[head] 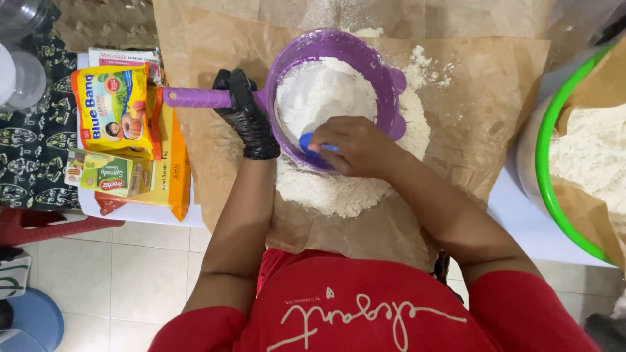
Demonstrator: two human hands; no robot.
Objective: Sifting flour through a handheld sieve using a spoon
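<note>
- Biggest thing going is the sheet of brown paper (495,98) spread over the white table (521,221), crinkled and dusted with flour.
- Off at the right edge there's a large tub with a bright green rim (546,163), lined with more brown paper and loaded with white flour.
- Dead centre on the paper sits a loose pile of sifted flour (339,192), spilling out from under the sieve on the near side and the right.
- Right above that pile is the purple sieve (339,49), round with a long handle pointing left, and it's about half full of white flour.
- Left of the paper is a stack of packages: a flat orange-yellow bag (176,169) on the bottom, a yellow sachet with a blue and red label (111,111) on top of it, a small green and yellow box (114,177) just below the sachet, and a white pack (124,57) peeking out at the top.
- Left hand (246,117) wears a black glove and is wrapped tight around the sieve handle, right where it meets the bowl.
- Right hand (355,146), bare, is closed around a small blue scoop (310,142) at the sieve's near rim, tip down in the flour.
- Clear plastic containers (23,72) sit in the top left corner; can't tell what's in them.
</note>
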